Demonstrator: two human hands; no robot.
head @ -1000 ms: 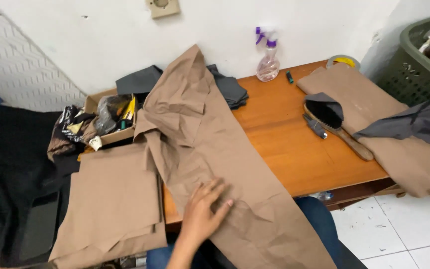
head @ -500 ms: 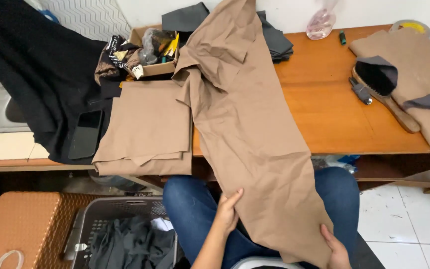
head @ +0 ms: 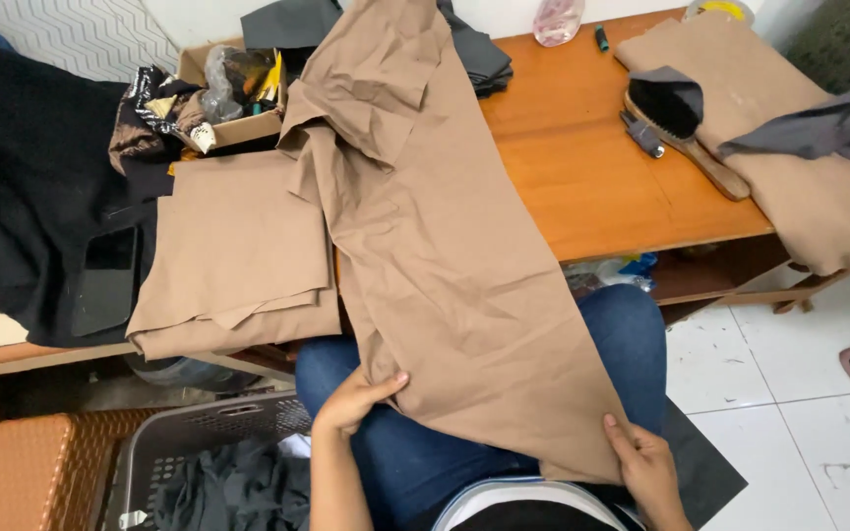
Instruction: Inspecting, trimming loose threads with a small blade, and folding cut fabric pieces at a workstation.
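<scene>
From the head camera, looking down: the left hand [head: 354, 398] sits at lower centre, fingers curled and pinching the left edge of the long brown cloth [head: 445, 256]. The right hand [head: 644, 464], at the lower right, has thumb and fingers closed on the cloth's bottom corner. Both grips are clamped on the fabric. The cloth runs from the top centre of the frame, down over the wooden table [head: 592, 167] edge and across the person's lap in blue jeans [head: 632, 339].

Left of it lies a folded stack of brown fabric [head: 233, 256], touching the long piece. Above that, at upper left, an open cardboard box [head: 238, 123] holds crumpled plastic bags, dark and clear, with a bit of yellow. At the top edge stands a clear spray bottle [head: 558, 20], only its base showing. Upper right, a wooden brush [head: 681, 123] lies beside more brown fabric. Lower left, a grey laundry basket [head: 199, 442] holds dark cloth.
</scene>
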